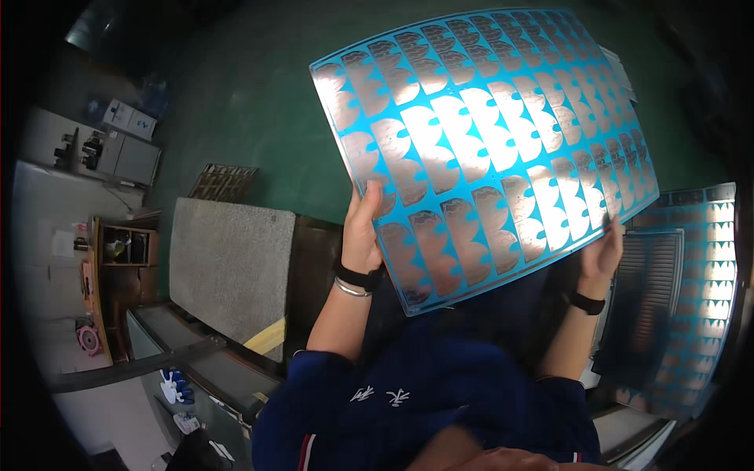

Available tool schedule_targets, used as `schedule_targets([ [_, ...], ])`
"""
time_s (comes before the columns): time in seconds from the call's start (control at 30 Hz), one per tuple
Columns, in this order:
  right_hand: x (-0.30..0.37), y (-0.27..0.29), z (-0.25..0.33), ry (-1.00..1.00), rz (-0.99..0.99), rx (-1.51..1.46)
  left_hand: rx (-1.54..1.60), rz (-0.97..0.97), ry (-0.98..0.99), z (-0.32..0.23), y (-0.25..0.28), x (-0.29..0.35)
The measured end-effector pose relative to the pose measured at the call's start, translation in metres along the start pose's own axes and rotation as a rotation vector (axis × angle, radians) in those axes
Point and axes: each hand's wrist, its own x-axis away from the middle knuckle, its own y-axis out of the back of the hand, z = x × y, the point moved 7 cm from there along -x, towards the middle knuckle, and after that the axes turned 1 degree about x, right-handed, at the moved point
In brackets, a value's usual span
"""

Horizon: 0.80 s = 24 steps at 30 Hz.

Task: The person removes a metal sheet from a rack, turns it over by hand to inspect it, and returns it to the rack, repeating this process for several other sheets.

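Sheet [491,149], blue with rows of shiny silver shapes, is held up tilted over the green floor [251,102]; left hand [363,231] and right hand [603,251] grip its lower edge, catching light.

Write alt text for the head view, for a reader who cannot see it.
Two hands, the left hand and right hand, hold up a large blue sheet patterned with rows of shiny silver shapes, one hand at each lower edge. A grey mat lies to the left, and more blue patterned sheets lie at the right.
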Motion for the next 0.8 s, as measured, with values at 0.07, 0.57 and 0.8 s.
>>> schedule_targets([
  [0.07,-0.011,0.038,0.029,0.035,0.042,-0.053,-0.032,-0.023,0.022,-0.004,0.002,-0.003],
  [0.57,-0.014,0.125,0.042,-0.002,-0.2,0.005,-0.147,0.042,0.107,0.004,0.016,-0.021],
  [0.8,-0.01,0.12,0.037,-0.023,-0.231,0.019,-0.12,0.04,0.114,0.004,0.018,-0.019],
])
